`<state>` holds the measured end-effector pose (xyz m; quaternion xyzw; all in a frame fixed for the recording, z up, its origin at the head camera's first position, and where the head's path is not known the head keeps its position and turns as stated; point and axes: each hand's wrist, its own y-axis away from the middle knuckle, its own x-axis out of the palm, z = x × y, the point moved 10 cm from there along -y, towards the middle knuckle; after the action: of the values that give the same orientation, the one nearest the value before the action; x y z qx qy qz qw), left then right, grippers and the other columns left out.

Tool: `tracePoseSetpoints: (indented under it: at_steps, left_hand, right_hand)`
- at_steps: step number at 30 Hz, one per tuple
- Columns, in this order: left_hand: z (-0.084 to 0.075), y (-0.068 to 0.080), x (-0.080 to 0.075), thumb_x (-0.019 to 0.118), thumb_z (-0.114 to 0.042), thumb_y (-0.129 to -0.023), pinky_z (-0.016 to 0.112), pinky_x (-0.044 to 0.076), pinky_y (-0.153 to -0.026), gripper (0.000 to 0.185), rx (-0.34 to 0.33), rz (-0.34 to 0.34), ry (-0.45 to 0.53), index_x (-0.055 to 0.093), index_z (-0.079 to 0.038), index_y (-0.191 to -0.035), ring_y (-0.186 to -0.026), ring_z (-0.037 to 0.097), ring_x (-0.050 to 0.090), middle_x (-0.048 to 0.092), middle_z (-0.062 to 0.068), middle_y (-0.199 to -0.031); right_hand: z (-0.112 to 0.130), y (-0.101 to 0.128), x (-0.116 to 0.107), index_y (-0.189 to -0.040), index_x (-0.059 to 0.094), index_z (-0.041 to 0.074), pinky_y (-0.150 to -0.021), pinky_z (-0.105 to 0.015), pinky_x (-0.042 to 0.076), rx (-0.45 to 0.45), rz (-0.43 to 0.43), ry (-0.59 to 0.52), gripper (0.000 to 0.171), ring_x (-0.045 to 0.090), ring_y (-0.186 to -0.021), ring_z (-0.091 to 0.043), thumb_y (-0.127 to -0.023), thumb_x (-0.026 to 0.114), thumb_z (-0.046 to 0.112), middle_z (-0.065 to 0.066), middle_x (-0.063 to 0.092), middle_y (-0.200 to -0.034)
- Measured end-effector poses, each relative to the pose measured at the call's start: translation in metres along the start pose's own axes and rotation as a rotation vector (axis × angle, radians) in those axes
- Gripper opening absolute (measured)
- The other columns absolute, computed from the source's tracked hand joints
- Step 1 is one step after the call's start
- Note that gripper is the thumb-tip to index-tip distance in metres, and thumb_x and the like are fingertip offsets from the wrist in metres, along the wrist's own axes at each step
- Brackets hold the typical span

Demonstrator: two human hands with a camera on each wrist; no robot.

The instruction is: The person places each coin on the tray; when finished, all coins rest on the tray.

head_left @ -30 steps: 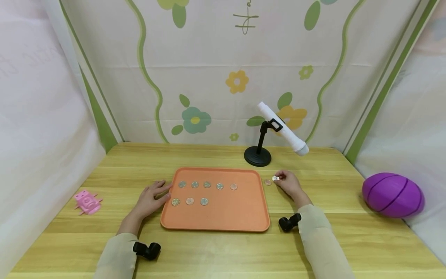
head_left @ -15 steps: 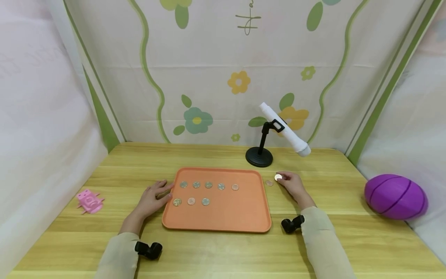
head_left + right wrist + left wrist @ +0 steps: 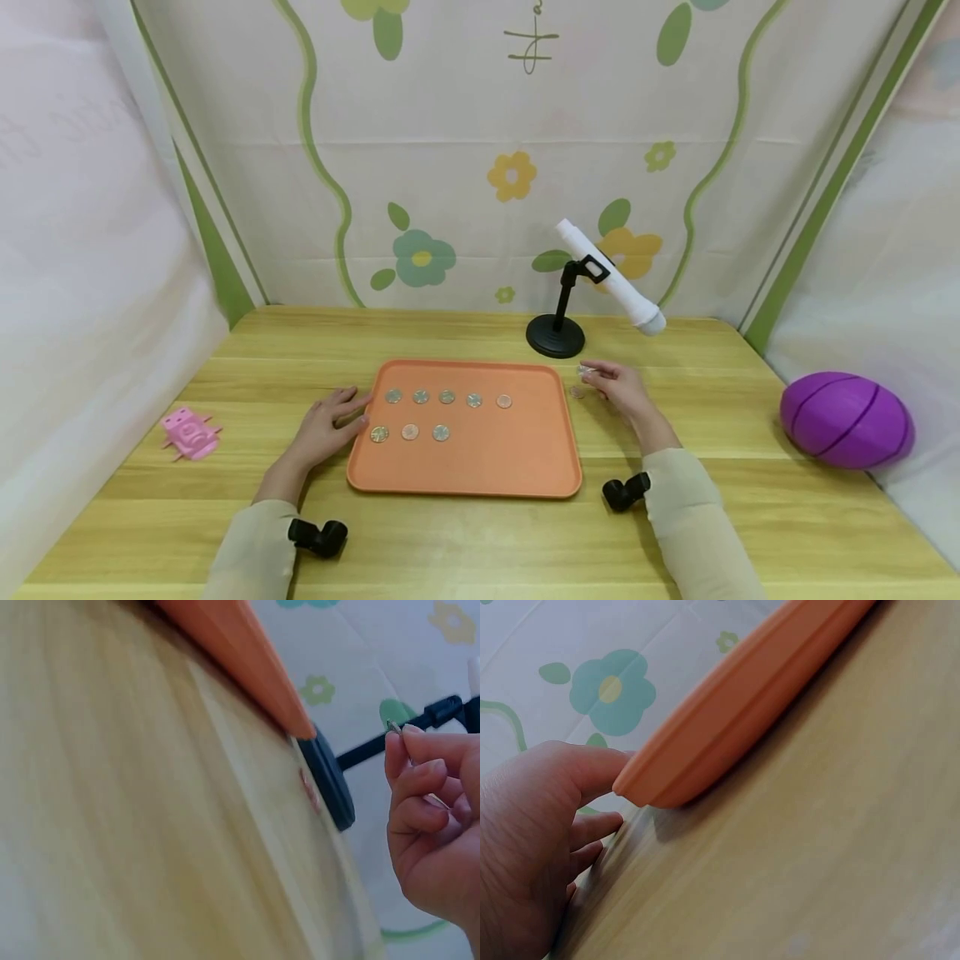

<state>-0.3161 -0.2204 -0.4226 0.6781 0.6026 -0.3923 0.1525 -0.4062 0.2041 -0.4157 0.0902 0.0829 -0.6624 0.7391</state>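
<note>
An orange tray point(image 3: 495, 467) lies on the wooden table with several coins in two rows: a back row reaching right to a copper coin point(image 3: 504, 402), and a shorter front row starting at a brassy coin point(image 3: 379, 434). My left hand point(image 3: 327, 429) rests at the tray's left rim, thumb and fingers spread; in the left wrist view its thumb touches the rim. Right of the tray, my right hand point(image 3: 621, 392) pinches a silvery coin point(image 3: 585, 370) between thumb and forefinger, raised off the table. Just below it a copper coin point(image 3: 576, 392) lies on the wood.
A white microphone point(image 3: 611, 279) on a black stand point(image 3: 555, 336) stands behind the tray on the right. A purple ball point(image 3: 847, 420) sits at the table's right edge, and a pink toy point(image 3: 191, 433) lies on the left. A flowered curtain closes off the back.
My right hand has lifted the silvery coin and moved it a little left, over the copper coin beside the tray. The left hand stays at the tray's rim.
</note>
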Motion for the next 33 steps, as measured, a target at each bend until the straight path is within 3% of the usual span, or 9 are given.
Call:
tracePoseSetpoints:
  at_steps: [6, 11, 17, 24, 33]
  left_hand:
    - [0.0, 0.0, 0.0, 0.054, -0.025, -0.085, 0.057, 0.006, -0.094, 0.044, -0.003, 0.003, 0.004, 0.049, -0.003, -0.123, -0.122, 0.042, 0.018, 0.031, 0.026, -0.13]
    - [-0.001, 0.001, -0.001, 0.054, -0.024, -0.085, 0.057, 0.006, -0.094, 0.044, 0.002, 0.0, 0.008, 0.049, -0.003, -0.123, -0.121, 0.042, 0.018, 0.032, 0.026, -0.13]
    - [0.001, 0.001, 0.0, 0.055, -0.024, -0.085, 0.057, 0.006, -0.094, 0.043, -0.003, -0.001, 0.013, 0.049, -0.003, -0.123, -0.122, 0.042, 0.018, 0.032, 0.025, -0.13]
    - [0.001, 0.001, 0.001, 0.055, -0.025, -0.085, 0.057, 0.005, -0.094, 0.044, -0.007, -0.001, 0.016, 0.05, -0.004, -0.123, -0.122, 0.042, 0.018, 0.032, 0.025, -0.13]
    - [0.0, 0.001, 0.0, 0.054, -0.024, -0.085, 0.057, 0.006, -0.094, 0.043, 0.0, -0.001, 0.003, 0.049, -0.003, -0.123, -0.121, 0.042, 0.018, 0.032, 0.025, -0.13]
  right_hand:
    - [0.023, 0.004, 0.027, -0.117, 0.052, -0.003, -0.049, -0.024, 0.033, -0.103, 0.092, -0.109, 0.037, 0.039, -0.054, -0.011, -0.084, 0.057, 0.011, -0.002, 0.058, -0.08]
    - [0.038, 0.01, 0.053, -0.118, 0.051, -0.004, -0.049, -0.023, 0.031, -0.106, 0.155, -0.151, 0.035, 0.037, -0.053, -0.011, -0.085, 0.055, 0.008, -0.004, 0.057, -0.08]
    - [0.052, 0.024, 0.086, -0.119, 0.05, -0.005, -0.046, -0.019, 0.029, -0.061, 0.191, -0.138, 0.036, 0.037, -0.052, -0.009, -0.085, 0.054, 0.005, -0.006, 0.059, -0.084]
    - [0.061, 0.036, 0.13, -0.112, 0.057, -0.003, -0.041, -0.022, 0.029, -0.175, 0.332, -0.103, 0.034, 0.039, -0.048, -0.009, -0.081, 0.06, 0.011, -0.005, 0.058, -0.077]
    - [0.039, 0.039, 0.167, -0.112, 0.055, -0.007, -0.045, -0.022, 0.033, -0.049, 0.392, -0.045, 0.032, 0.04, -0.049, -0.011, -0.081, 0.057, 0.0, -0.007, 0.059, -0.077]
